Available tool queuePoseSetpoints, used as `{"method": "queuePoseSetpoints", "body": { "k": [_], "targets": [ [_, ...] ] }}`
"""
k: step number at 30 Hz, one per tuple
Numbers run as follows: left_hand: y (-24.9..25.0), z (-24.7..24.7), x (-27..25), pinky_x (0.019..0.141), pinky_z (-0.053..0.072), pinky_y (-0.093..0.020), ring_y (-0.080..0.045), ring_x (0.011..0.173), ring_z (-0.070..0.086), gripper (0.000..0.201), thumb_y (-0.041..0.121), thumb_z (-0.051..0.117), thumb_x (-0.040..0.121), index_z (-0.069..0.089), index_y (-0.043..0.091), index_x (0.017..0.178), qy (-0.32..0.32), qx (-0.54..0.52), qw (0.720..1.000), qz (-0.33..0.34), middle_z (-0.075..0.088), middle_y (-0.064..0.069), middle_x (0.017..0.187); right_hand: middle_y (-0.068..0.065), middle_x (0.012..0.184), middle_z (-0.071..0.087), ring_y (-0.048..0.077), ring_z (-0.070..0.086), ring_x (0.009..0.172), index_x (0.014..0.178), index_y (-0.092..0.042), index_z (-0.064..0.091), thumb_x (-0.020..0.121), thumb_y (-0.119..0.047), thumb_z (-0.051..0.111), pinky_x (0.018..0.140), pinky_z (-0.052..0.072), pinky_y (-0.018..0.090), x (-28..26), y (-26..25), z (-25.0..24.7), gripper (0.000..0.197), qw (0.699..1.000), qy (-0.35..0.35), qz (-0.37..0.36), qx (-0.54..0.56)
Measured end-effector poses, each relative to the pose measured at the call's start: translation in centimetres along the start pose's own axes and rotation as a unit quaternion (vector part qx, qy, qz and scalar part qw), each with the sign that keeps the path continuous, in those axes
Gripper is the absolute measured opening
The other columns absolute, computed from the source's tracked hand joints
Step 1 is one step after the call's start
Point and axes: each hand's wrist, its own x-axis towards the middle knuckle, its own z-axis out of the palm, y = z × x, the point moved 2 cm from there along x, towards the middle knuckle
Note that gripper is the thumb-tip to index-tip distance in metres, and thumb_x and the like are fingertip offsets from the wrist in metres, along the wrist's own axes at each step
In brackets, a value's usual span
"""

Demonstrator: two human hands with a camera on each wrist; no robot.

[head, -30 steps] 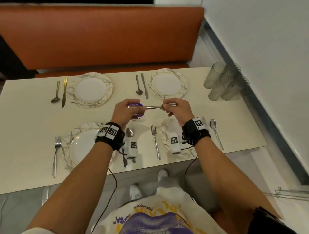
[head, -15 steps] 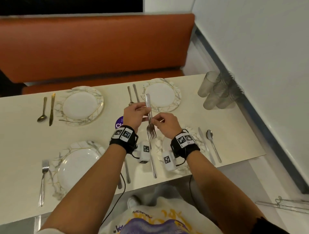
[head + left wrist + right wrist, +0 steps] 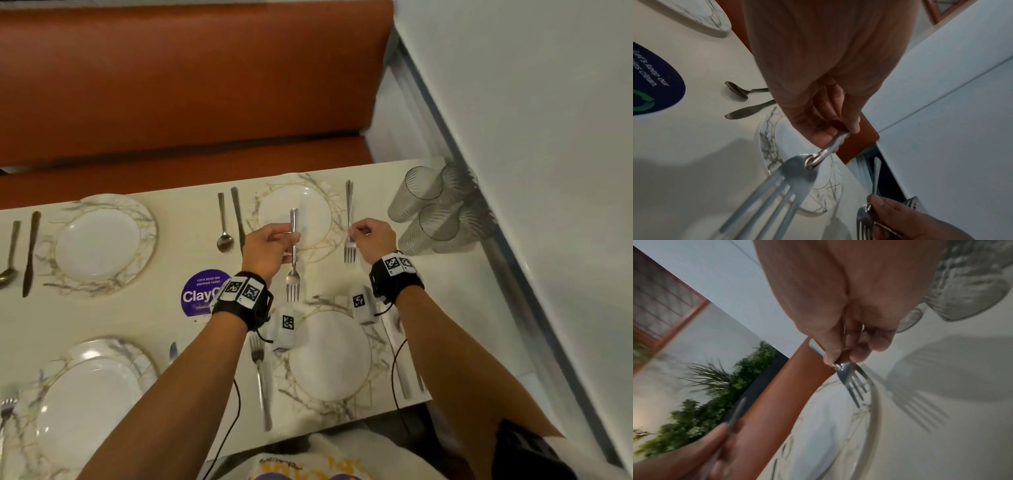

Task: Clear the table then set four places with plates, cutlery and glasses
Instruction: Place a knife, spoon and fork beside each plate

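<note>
Both hands are loaded, one fork each. Left hand [image 3: 269,250] pinches its fork [image 3: 293,260] mid-handle, over the near rim of the far-right plate [image 3: 274,214]. Right hand [image 3: 371,236] pinches the second fork [image 3: 349,222] near the neck, just right of that same plate, between it and the cluster of glasses [image 3: 435,209].

Key geometry: both forks run with their long axis away from me, tines toward me, handles toward the bench [image 3: 191,85]. That is parallel to the spoon [image 3: 224,226] and knife [image 3: 238,219] already lying left of the plate, so I judge no rotation is needed.

My right-hand fork sits close to where I think it belongs, so the move should be mostly straight down. The wrist view shows its tines above the table [image 3: 164,315] by the plate rim, shadow cast below, so not touching yet.

The far-left plate [image 3: 99,246] has a spoon and knife on its left and no fork I can see. It lies well to the left of my left hand, which is the nearer one, so I expect a lateral carry across the purple sticker [image 3: 198,291].

Risk: clipping the glasses with my right knuckles.
</note>
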Motion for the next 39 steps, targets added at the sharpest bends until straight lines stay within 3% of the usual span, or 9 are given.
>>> {"method": "queuePoseSetpoints", "body": {
  "k": [7, 15, 18, 21, 24, 29, 32, 34, 39],
  "targets": [
    [-1.6, 1.6, 2.2, 0.070, 0.064, -0.038, -0.024, 0.070, 0.069, 0.015, 0.006, 0.078, 0.089, 0.076, 0.007, 0.105, 0.013, 0.013, 0.999, -0.029, 0.076, -0.009, 0.082, 0.008, 0.085, 0.075, 0.021, 0.068, 0.077, 0.082, -0.007, 0.077, 0.084, -0.006, 0.067, 0.068, 0.056, 0.026, 6.2, 3.3, 1.3, 0.010, 0.996, -0.003, 0.046, -0.071],
    [-1.8, 2.0, 3.2, 0.069, 0.063, -0.037, -0.022, 0.069, 0.070, 0.017, 0.006, 0.080, 0.088, 0.077, 0.008, 0.104, 0.022, 0.016, 0.999, -0.036, 0.076, -0.011, 0.085, 0.013, 0.081, 0.077, 0.023, 0.074, 0.068, 0.081, 0.001, 0.077, 0.085, -0.009, 0.074, 0.068, 0.064, 0.035, 9.6, 3.3, 1.9, 0.012, 0.995, -0.011, 0.081, -0.057],
    [-1.6, 2.2, 3.3, 0.069, 0.063, -0.038, -0.022, 0.071, 0.071, 0.014, 0.006, 0.080, 0.088, 0.077, 0.010, 0.101, 0.024, 0.013, 0.999, -0.035, 0.077, -0.011, 0.086, 0.012, 0.081, 0.076, 0.016, 0.068, 0.058, 0.085, 0.003, 0.077, 0.088, -0.010, 0.072, 0.061, 0.060, 0.025, 10.2, 2.9, 1.8, 0.014, 0.994, -0.009, 0.100, -0.046],
    [-1.6, 2.1, 3.3, 0.070, 0.064, -0.039, -0.022, 0.071, 0.070, 0.014, 0.005, 0.079, 0.089, 0.077, 0.009, 0.102, 0.027, 0.013, 0.999, -0.036, 0.076, -0.011, 0.085, 0.009, 0.079, 0.074, 0.001, 0.053, 0.047, 0.087, 0.002, 0.078, 0.091, -0.009, 0.069, 0.040, 0.038, 0.005, 10.6, 2.6, 1.7, 0.014, 0.994, -0.012, 0.099, -0.051],
    [-1.6, 2.0, 3.3, 0.070, 0.064, -0.038, -0.023, 0.071, 0.070, 0.014, 0.005, 0.079, 0.089, 0.077, 0.008, 0.103, 0.032, 0.013, 0.999, -0.037, 0.076, -0.011, 0.084, 0.010, 0.076, 0.072, -0.001, 0.052, 0.045, 0.087, 0.004, 0.077, 0.092, -0.007, 0.068, 0.033, 0.032, 0.003, 10.7, 2.5, 1.6, 0.015, 0.994, -0.010, 0.109, -0.031],
    [-1.5, 1.8, 3.2, 0.071, 0.064, -0.039, -0.024, 0.074, 0.070, 0.016, 0.005, 0.078, 0.089, 0.077, 0.008, 0.105, 0.035, 0.006, 0.999, -0.035, 0.076, -0.015, 0.090, 0.009, 0.074, 0.074, 0.000, 0.055, 0.044, 0.086, 0.002, 0.077, 0.091, -0.009, 0.069, 0.044, 0.050, 0.011, 10.9, 2.5, 1.7, 0.015, 0.993, -0.014, 0.110, -0.036],
    [-1.4, 1.7, 3.2, 0.070, 0.063, -0.038, -0.023, 0.074, 0.070, 0.014, 0.006, 0.077, 0.090, 0.077, 0.009, 0.104, 0.037, 0.002, 0.999, -0.032, 0.077, -0.013, 0.089, 0.009, 0.075, 0.074, 0.002, 0.056, 0.046, 0.086, 0.003, 0.077, 0.091, -0.013, 0.071, 0.046, 0.047, 0.012, 10.7, 2.4, 1.6, 0.018, 0.995, -0.016, 0.095, -0.040],
    [-1.4, 1.6, 3.1, 0.069, 0.063, -0.036, -0.022, 0.075, 0.071, 0.011, 0.006, 0.076, 0.092, 0.076, 0.012, 0.101, 0.040, 0.002, 0.999, -0.030, 0.078, -0.010, 0.089, 0.010, 0.075, 0.074, 0.005, 0.058, 0.048, 0.087, 0.004, 0.076, 0.093, -0.014, 0.069, 0.057, 0.056, 0.022, 10.4, 2.2, 1.4, 0.021, 0.995, -0.017, 0.085, -0.039],
    [-1.6, 1.1, 2.8, 0.072, 0.063, -0.037, -0.022, 0.080, 0.072, 0.010, 0.008, 0.072, 0.095, 0.074, 0.015, 0.102, 0.044, -0.009, 0.999, -0.030, 0.078, -0.010, 0.092, 0.009, 0.082, 0.073, 0.021, 0.067, 0.072, 0.089, -0.003, 0.075, 0.092, -0.013, 0.065, 0.067, 0.055, 0.029, 8.5, 0.4, 1.2, 0.014, 0.997, 0.047, -0.041, -0.038]
  ]
}}
